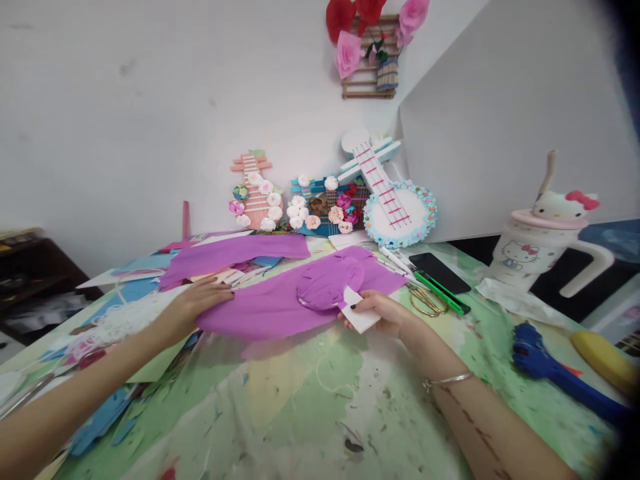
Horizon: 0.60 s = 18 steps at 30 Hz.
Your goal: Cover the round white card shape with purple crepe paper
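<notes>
A sheet of purple crepe paper point(265, 307) lies across the tabletop before me. My left hand point(203, 298) rests on its left end, fingers stretched out over the paper; the thumb is hidden. On the right part of the sheet sits an oval cutout covered in purple crepe paper point(330, 280), its surface wrinkled. A white, flat rectangular tab point(361, 312) sticks out from the oval toward me. My right hand point(377, 312) pinches this tab, thumb on top and fingers beneath.
Behind stand decorated instrument models, one a white and light-blue lute point(395, 213). To the right are a green utility knife point(440, 292), gold scissors point(427, 301), a black phone point(440, 272), a tumbler point(530, 250) and a blue glue gun point(545, 360). Paper scraps point(100, 420) crowd the left.
</notes>
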Motion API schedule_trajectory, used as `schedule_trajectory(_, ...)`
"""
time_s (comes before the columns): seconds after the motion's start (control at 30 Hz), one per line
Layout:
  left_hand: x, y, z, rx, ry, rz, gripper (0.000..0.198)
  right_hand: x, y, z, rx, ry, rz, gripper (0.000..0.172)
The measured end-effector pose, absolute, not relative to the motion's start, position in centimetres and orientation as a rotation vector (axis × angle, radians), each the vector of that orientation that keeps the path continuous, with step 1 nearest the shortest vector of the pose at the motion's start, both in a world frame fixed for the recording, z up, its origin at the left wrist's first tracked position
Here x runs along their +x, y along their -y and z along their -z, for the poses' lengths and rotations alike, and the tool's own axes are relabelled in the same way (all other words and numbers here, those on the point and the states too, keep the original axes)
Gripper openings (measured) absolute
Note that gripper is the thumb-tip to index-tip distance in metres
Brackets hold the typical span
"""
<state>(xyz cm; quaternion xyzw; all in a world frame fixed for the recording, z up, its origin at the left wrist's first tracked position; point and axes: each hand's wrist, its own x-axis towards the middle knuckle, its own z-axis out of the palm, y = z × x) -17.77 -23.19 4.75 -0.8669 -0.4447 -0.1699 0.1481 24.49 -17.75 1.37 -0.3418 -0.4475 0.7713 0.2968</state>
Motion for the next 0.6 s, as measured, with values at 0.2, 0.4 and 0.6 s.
schedule_trajectory(0.2, -15.6, 21.4, -13.1, -2.479, 1.059, 0.667, 0.029, 23.4, 19.6, -2.6, -0.864, 1.233, -2.070, 0.023)
schedule_trajectory(0.4, -10.4, 19.8, -19.0, -2.608, 1.083, 0.621, 0.022, 21.5, 21.3, -2.3, -0.786, 1.256, -2.144, 0.023)
schedule_trajectory(0.6, -5.3, 14.3, -17.0, -2.723, 1.002, 0.416, 0.020, 20.1, 22.2, -0.9, -0.779, 1.243, -2.269, 0.030)
